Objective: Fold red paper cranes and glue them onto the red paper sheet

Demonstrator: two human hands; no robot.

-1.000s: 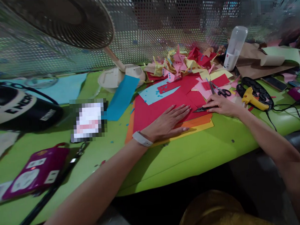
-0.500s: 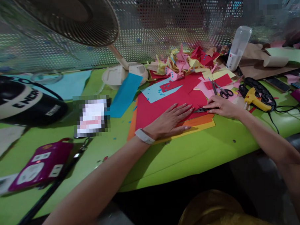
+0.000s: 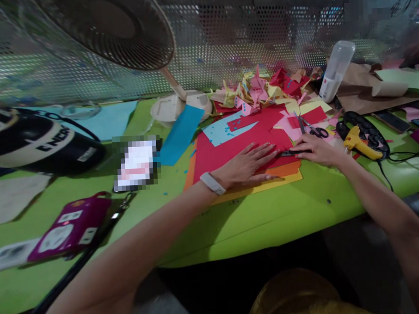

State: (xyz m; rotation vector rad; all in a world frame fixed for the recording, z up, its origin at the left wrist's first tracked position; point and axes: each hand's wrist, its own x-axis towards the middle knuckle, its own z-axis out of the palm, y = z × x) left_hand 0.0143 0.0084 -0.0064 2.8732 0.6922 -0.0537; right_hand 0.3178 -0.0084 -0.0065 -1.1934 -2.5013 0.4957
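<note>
My left hand [image 3: 249, 167] lies flat with its fingers stretched out on a large sheet of red paper [image 3: 219, 152]. Orange paper [image 3: 289, 168] and yellow paper [image 3: 295, 176] stick out from under the red sheet at its near edge. In my right hand [image 3: 316, 150] is a slim dark tool with a pointed tip [image 3: 288, 153], held low against the red paper near my left fingertips; its exact kind is too small to tell. Just beyond my right hand, black-handled scissors [image 3: 320, 132] rest on pink paper scraps. A light blue sheet [image 3: 222, 134] with small blue dots overlaps the red paper.
A fan [image 3: 120, 31] stands behind, near a blue paper strip [image 3: 181, 137]. Folded paper pieces [image 3: 258, 87] are heaped at the back beside a clear bottle [image 3: 337, 70]. A yellow glue gun [image 3: 361, 143] lies right; a dark bottle [image 3: 56, 140] and purple power strip [image 3: 70, 228] left.
The view has turned a little, so most things appear further right. Both hands keep nearly the same pose; relative to the sheet, they and the dark tool sit slightly further right.
</note>
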